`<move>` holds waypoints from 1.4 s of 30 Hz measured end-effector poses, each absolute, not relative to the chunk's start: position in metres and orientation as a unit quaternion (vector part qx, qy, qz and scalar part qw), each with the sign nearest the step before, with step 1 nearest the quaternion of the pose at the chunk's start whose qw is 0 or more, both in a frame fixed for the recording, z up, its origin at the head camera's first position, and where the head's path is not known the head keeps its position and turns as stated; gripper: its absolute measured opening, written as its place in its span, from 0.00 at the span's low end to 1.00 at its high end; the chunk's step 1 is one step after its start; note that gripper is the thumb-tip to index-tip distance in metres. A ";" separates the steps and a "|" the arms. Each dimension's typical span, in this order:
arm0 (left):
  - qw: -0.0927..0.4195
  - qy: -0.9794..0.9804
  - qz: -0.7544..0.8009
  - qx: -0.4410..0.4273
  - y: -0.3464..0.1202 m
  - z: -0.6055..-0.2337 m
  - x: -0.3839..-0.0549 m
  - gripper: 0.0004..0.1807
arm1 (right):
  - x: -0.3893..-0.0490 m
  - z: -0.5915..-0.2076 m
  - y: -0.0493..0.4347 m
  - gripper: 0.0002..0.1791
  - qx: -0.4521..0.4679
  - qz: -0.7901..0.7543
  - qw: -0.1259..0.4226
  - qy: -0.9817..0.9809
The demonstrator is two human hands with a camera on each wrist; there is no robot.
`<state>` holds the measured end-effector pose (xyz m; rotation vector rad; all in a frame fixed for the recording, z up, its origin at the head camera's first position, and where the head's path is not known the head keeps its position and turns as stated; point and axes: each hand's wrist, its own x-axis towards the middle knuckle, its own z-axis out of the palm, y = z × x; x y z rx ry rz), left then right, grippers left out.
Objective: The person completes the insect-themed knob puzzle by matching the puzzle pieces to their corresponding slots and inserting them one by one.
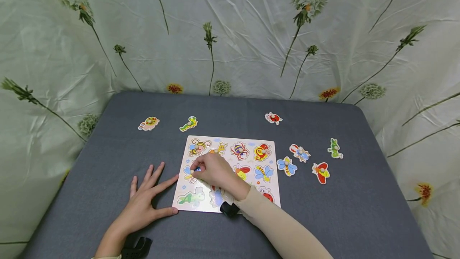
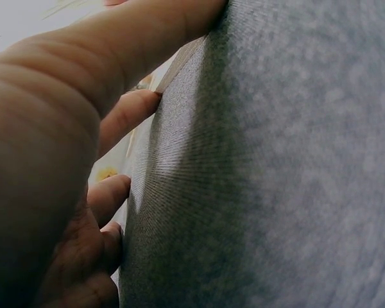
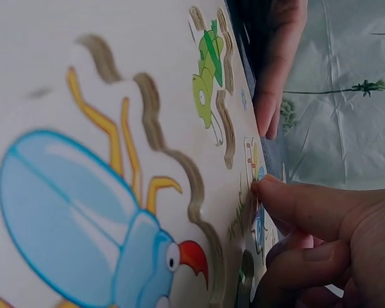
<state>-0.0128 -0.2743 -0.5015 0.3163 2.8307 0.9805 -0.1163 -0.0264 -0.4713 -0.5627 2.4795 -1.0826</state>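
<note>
A pale wooden peg puzzle board (image 1: 227, 163) with insect pictures lies on the table. My right hand (image 1: 219, 173) reaches over it, thumb and fingers pinching the small knob of a blue-and-yellow insect puzzle piece (image 1: 188, 175) at the left slot of the middle row. The fingers partly cover this piece; whether it sits fully flush I cannot tell. In the right wrist view, the piece (image 3: 259, 221) appears edge-on at the fingertips. My left hand (image 1: 143, 205) rests on the cloth with spread fingers, its thumb and index fingertips at the board's left edge.
Loose pieces lie around the board: a snail (image 1: 149, 123), a caterpillar (image 1: 189, 124), a ladybird (image 1: 274, 118), a blue beetle (image 1: 300, 153), a blue-winged insect (image 1: 287, 166), a red-winged insect (image 1: 321, 172) and a green grasshopper (image 1: 335, 148). A flowered curtain (image 1: 248, 31) hangs behind the grey table.
</note>
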 end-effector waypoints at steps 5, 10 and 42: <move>0.066 0.937 0.325 0.104 -0.275 -0.502 -0.013 0.49 | -0.121 -0.469 -0.024 0.03 -0.206 -0.384 0.208 0.876; 0.067 0.938 0.324 0.105 -0.275 -0.502 -0.013 0.49 | -0.133 -0.460 -0.018 0.07 -0.205 -0.400 0.226 0.864; 0.067 0.939 0.323 0.101 -0.274 -0.502 -0.013 0.50 | -0.224 -0.454 -0.022 0.10 -0.133 -0.502 0.196 0.832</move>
